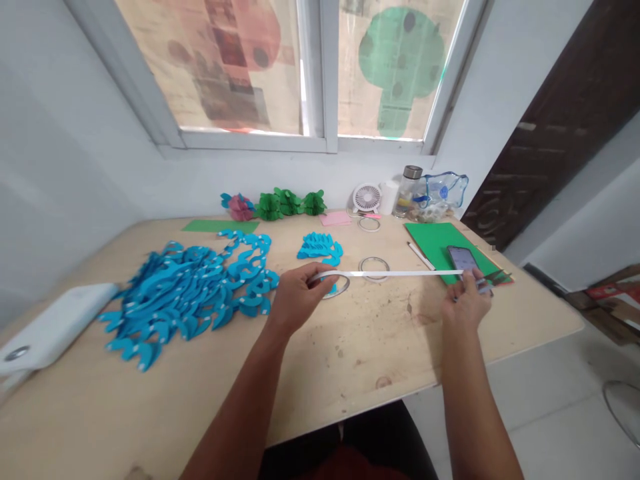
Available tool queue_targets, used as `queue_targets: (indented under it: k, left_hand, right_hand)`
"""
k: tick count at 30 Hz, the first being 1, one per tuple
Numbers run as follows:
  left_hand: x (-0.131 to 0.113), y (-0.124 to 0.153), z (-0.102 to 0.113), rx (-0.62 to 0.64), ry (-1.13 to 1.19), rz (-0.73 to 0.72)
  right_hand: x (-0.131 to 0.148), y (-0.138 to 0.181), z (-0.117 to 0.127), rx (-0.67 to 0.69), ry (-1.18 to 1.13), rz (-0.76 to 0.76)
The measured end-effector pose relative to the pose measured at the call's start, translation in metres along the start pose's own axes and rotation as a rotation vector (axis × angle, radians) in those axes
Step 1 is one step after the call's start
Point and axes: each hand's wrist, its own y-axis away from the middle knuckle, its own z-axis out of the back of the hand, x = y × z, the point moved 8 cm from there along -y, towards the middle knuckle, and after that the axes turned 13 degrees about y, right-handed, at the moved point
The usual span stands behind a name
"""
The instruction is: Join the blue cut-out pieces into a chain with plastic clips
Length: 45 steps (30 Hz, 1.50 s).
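A narrow white strip of tape [400, 273] is stretched level above the table between my two hands. My left hand [297, 293] is closed, pinching the strip's left end between thumb and fingers. A thin tape roll [343, 287] shows just beyond those fingers; whether it is held or lies on the table I cannot tell. At the other end, my right hand [469, 307] grips the strip with its fingertips. Scissors [496, 277] are also in that hand, their blades pointing right. Blue crescent-shaped paper pieces [190, 287] with white tabs lie heaped left of my left hand.
More tape rolls [374, 268] and a smaller blue paper bunch [320, 247] lie mid-table. Green sheets [433, 235], a phone [461, 257] and a pen [421, 256] are at right. A fan [367, 197] and bottle [409, 190] stand behind; a white device [60, 323] is left.
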Motion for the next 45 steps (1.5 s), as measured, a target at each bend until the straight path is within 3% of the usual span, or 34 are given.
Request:
queue_targets:
  k: [8,18,20,26,31,33,36,39,45]
  left_hand:
    - [0.006,0.012,0.031,-0.034,0.149,0.076]
    - [0.035,0.021,0.022,-0.049,0.508,0.189]
    - [0.040,0.026,0.021,0.005,0.503,0.196]
    - [0.040,0.061,0.014,0.405,0.221,0.119]
    - [0.041,0.086,0.018,0.531,-0.057,0.027]
    - [0.036,0.084,0.021,0.466,-0.121,0.000]
    - [0.025,0.068,0.027,0.213,-0.102,-0.003]
    - [0.021,0.057,0.010,0.111,0.027,0.044]
    - [0.022,0.071,-0.047,0.265,-0.208,-0.048]
  right_hand:
    - [0.002,0.008,-0.009,0.070,0.015,0.012]
    - [-0.004,0.010,-0.021,0.175,0.031,-0.040]
    - [-0.004,0.014,-0.024,0.197,0.020,-0.053]
    - [-0.002,0.027,-0.039,0.314,0.047,-0.066]
    - [-0.005,0.046,-0.057,0.465,0.085,-0.073]
    - [-0.007,0.058,-0.064,0.539,0.105,-0.099]
    - [-0.006,0.079,-0.075,0.656,0.133,-0.120]
    - [0.004,0.095,-0.082,0.742,0.138,-0.114]
    - [0.030,0.105,-0.088,0.780,0.147,-0.042]
